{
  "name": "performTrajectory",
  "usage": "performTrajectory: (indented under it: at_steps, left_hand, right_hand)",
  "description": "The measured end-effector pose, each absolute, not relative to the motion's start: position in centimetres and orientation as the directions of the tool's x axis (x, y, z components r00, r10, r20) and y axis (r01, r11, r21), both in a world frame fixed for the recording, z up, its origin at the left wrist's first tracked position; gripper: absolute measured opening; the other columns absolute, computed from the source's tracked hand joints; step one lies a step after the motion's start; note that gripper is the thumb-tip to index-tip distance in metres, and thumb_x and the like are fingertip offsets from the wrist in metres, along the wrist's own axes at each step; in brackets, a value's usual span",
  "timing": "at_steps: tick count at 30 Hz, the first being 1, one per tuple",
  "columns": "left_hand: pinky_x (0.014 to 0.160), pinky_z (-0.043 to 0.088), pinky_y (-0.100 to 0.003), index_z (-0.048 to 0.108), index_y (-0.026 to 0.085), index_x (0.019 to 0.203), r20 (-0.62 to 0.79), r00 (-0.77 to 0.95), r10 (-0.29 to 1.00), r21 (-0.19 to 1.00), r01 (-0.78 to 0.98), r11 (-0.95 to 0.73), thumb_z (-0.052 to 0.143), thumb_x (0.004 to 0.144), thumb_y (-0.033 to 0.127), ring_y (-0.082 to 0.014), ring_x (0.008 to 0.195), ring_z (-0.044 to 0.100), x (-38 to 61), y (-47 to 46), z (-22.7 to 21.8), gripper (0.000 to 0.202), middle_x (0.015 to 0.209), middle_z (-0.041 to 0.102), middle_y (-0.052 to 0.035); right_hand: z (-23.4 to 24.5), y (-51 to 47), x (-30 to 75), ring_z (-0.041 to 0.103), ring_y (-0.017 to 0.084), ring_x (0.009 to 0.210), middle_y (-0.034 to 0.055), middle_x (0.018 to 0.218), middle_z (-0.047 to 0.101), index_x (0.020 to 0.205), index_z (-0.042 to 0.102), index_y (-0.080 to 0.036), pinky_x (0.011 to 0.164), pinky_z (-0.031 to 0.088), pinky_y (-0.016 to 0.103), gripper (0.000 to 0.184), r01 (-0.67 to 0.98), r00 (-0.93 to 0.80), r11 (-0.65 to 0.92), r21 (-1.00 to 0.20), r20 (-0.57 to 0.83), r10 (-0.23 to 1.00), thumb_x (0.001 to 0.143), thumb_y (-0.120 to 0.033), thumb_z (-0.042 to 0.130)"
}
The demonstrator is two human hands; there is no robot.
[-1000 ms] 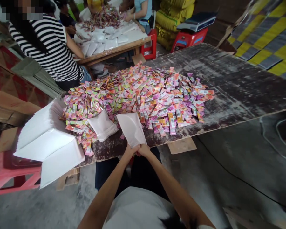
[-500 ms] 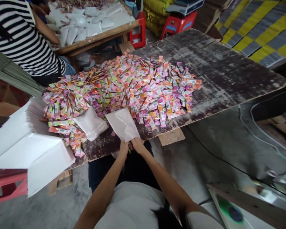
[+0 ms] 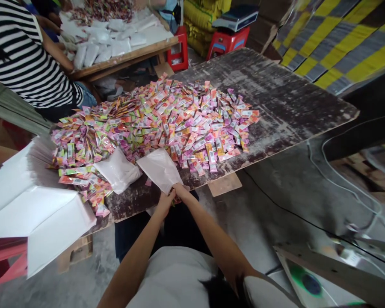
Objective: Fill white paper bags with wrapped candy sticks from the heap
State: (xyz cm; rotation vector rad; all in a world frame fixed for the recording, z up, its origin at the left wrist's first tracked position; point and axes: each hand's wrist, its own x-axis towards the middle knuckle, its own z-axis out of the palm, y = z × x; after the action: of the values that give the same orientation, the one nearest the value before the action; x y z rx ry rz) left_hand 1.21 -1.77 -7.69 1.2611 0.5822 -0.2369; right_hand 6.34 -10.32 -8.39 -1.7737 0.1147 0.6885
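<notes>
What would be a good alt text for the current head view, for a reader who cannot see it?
A person's left hand and right hand meet at the near end of a white bag, by the edge of a worn dark table. Left of that bag lies a second white bag; beyond spreads a large heap of colourful packets.

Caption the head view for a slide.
Both hands meet at the near end of a white pouch, beside heaped colorful sachets.

Glossy plastic sachets [image 3: 192, 128], smooth held bag [image 3: 158, 169], rough scuffed wooden tabletop [image 3: 295, 102], plastic stool [image 3: 228, 41]
</notes>
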Motion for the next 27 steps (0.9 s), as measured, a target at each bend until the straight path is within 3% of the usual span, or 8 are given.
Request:
performTrajectory:
  at_steps: [6, 9, 12, 15, 18, 21, 25, 27]
  left_hand:
    - [0.048, 0.045, -0.021, 0.06, 0.015, 0.107, -0.431, 0.855, 0.29, 0.901, 0.387, 0.197, 0.083, 0.056, 0.032, -0.0095, 0.051, 0.057, 1.6, -2.1, -8.1, 0.058, 0.07, 0.065, 0.0028]
    - [0.041, 0.038, -0.02, 0.06, 0.014, 0.104, -0.46, 0.811, 0.361, 0.887, 0.402, 0.228, 0.079, 0.057, 0.034, -0.0084, 0.043, 0.051, 1.8, -2.3, -8.2, 0.055, 0.065, 0.063, 0.0037]
    - [0.042, 0.039, -0.021, 0.062, 0.013, 0.103, -0.545, 0.748, 0.379, 0.834, 0.435, 0.339, 0.078, 0.055, 0.033, -0.0104, 0.046, 0.054, 2.1, -2.1, -8.3, 0.054, 0.065, 0.064, 0.0034]
    - [0.05, 0.045, -0.023, 0.065, 0.013, 0.093, -0.586, 0.725, 0.362, 0.804, 0.463, 0.374, 0.075, 0.058, 0.028, -0.0119, 0.053, 0.058, 2.6, -1.9, -8.2, 0.04, 0.063, 0.063, 0.0024]
    - [0.073, 0.053, -0.027, 0.066, 0.014, 0.091, -0.564, 0.765, 0.311, 0.807, 0.431, 0.405, 0.071, 0.065, 0.023, -0.015, 0.078, 0.066, 3.1, -1.7, -7.8, 0.027, 0.08, 0.07, -0.003]
    - [0.089, 0.052, -0.031, 0.068, 0.016, 0.095, -0.588, 0.799, 0.125, 0.731, 0.459, 0.505, 0.071, 0.069, 0.024, -0.0183, 0.095, 0.065, 3.1, -1.2, -7.3, 0.027, 0.097, 0.072, -0.0064]
    - [0.093, 0.051, -0.032, 0.071, 0.015, 0.092, -0.657, 0.752, -0.055, 0.583, 0.554, 0.594, 0.071, 0.071, 0.027, -0.0195, 0.098, 0.065, 2.7, 0.1, -6.7, 0.024, 0.099, 0.072, -0.0073]
    - [0.094, 0.051, -0.033, 0.071, 0.014, 0.091, -0.662, 0.743, -0.097, 0.557, 0.575, 0.598, 0.072, 0.071, 0.026, -0.0204, 0.098, 0.066, 2.5, 0.6, -6.5, 0.023, 0.099, 0.073, -0.0076]
  right_hand:
    - [-7.2, -10.3, 5.9, 0.044, 0.012, 0.037, -0.003, 0.038, 0.042, 0.054, 0.045, -0.02, 0.041, 0.04, 0.024, 0.028, -0.604, 0.725, -0.057, -0.795, -0.578, 0.375, 0.076, -0.037, 0.047]
    - [-6.7, -10.6, 5.9, 0.045, 0.013, 0.04, -0.0042, 0.046, 0.045, 0.071, 0.055, -0.018, 0.043, 0.042, 0.025, 0.019, -0.615, 0.749, 0.051, -0.787, -0.563, 0.349, 0.071, -0.036, 0.05]
    - [-6.7, -10.9, 5.1, 0.054, 0.016, 0.056, -0.0009, 0.065, 0.058, 0.09, 0.058, -0.017, 0.054, 0.048, 0.028, 0.025, -0.553, 0.817, 0.122, -0.824, -0.508, 0.274, 0.072, -0.032, 0.049]
    - [-7.2, -10.9, 3.7, 0.06, 0.02, 0.088, 0.0056, 0.094, 0.064, 0.098, 0.059, -0.018, 0.08, 0.05, 0.033, 0.025, -0.26, 0.948, 0.029, -0.965, -0.25, 0.199, 0.079, -0.03, 0.049]
    - [-7.8, -11.0, 2.7, 0.05, 0.023, 0.114, 0.0107, 0.116, 0.059, 0.101, 0.061, -0.018, 0.102, 0.039, 0.039, 0.022, 0.068, 0.967, -0.188, -0.98, 0.019, 0.252, 0.089, -0.028, 0.046]
    - [-8.5, -11.2, 2.8, 0.046, 0.025, 0.12, 0.0134, 0.124, 0.055, 0.111, 0.06, -0.017, 0.106, 0.035, 0.044, 0.027, 0.197, 0.937, -0.319, -0.927, 0.083, 0.339, 0.091, -0.032, 0.052]
    - [-9.7, -11.7, 3.7, 0.044, 0.03, 0.123, 0.0165, 0.132, 0.049, 0.127, 0.056, -0.015, 0.107, 0.035, 0.046, 0.067, 0.239, 0.925, -0.332, -0.912, 0.111, 0.362, 0.069, -0.041, 0.079]
    - [-10.1, -11.9, 4.1, 0.047, 0.029, 0.12, 0.0149, 0.129, 0.052, 0.126, 0.058, -0.017, 0.104, 0.038, 0.044, 0.07, 0.196, 0.944, -0.302, -0.933, 0.096, 0.316, 0.064, -0.038, 0.083]
